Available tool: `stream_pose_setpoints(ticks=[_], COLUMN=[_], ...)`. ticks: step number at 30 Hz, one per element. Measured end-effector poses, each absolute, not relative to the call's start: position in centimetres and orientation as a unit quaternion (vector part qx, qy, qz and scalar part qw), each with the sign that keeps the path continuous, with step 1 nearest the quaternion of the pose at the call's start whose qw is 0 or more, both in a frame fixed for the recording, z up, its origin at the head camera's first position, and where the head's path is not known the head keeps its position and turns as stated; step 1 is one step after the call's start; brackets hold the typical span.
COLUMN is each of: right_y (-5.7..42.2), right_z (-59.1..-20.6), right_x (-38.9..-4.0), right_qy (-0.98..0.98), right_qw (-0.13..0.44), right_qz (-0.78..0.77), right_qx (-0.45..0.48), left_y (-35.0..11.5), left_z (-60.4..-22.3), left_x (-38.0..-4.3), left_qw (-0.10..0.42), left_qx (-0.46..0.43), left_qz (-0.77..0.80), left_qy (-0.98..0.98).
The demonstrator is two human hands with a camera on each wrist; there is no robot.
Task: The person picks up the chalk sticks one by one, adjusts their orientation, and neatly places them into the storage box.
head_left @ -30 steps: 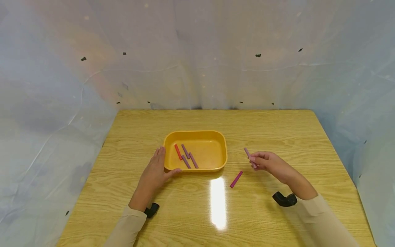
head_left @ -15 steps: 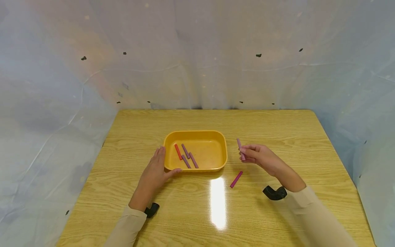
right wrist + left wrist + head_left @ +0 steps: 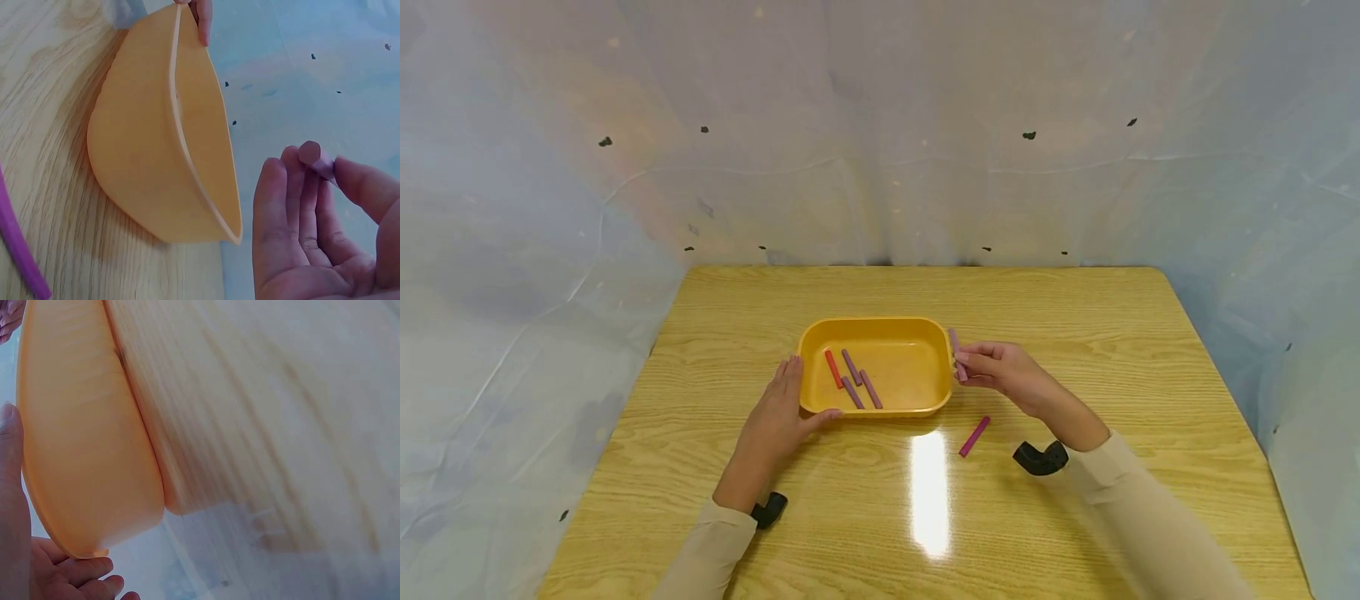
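In the head view my left hand (image 3: pixel 775 417) rests on the near left corner of a yellow plastic tray (image 3: pixel 917 410), fingers along its left rim and thumb on the front rim. My right hand (image 3: pixel 1011 379) pinches a light purple stick (image 3: pixel 955 342) between thumb and fingers, right beside the tray's right rim. The stick's blunt, flat end (image 3: pixel 309 152) faces the right wrist camera. Inside the tray lie a red stick (image 3: pixel 833 369) and 3 purple sticks (image 3: pixel 870 389), all towards the left. A magenta stick (image 3: pixel 974 436) lies on the table below my right hand.
The wooden table (image 3: pixel 1075 300) reaches back to a pale hanging sheet (image 3: pixel 880 167), which also closes off both sides. A bright light reflection (image 3: pixel 930 492) falls on the table in front of the tray. Black wrist mounts (image 3: pixel 1041 457) stick out from both sleeves.
My right hand has moved left and slightly away from me with the purple stick, from open table to the tray's right rim. My left hand and the tray have stayed put.
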State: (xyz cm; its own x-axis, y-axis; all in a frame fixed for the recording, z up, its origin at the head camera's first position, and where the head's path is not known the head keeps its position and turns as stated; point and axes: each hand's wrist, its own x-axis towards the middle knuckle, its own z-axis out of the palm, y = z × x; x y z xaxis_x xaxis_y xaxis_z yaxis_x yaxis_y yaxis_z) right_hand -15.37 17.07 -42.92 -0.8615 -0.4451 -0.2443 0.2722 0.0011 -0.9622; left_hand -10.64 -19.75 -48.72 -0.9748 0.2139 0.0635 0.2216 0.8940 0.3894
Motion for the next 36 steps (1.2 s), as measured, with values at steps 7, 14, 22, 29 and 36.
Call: stream_pose_setpoints(ticks=[7,14,22,29,36], right_y=[15.5,14.0,12.1,10.7,9.4], right_z=[-43.1,-43.5,-43.6,-43.6,-43.6], right_x=[-15.9,-16.3,-16.9,-17.4,-18.1], right_qy=[0.645,0.652,0.655,0.659,0.641], right_qw=[0.267,0.271,0.273,0.271,0.286], right_qz=[-0.713,-0.705,-0.703,-0.700,-0.711], right_qx=[-0.059,-0.067,-0.057,-0.051,-0.036], left_y=[-19.7,-19.7,-19.7,-19.7,-19.7], left_z=[-48.5,-48.4,-48.4,-48.5,-48.4], left_x=[-10.6,-10.5,-10.4,-10.5,-10.4], left_qw=[0.006,0.002,0.007,0.008,0.007], left_qx=[-0.109,-0.108,-0.111,-0.110,-0.112], left_qz=[-0.203,-0.200,-0.199,-0.198,-0.196], left_qy=[-0.973,-0.974,-0.974,-0.974,-0.974])
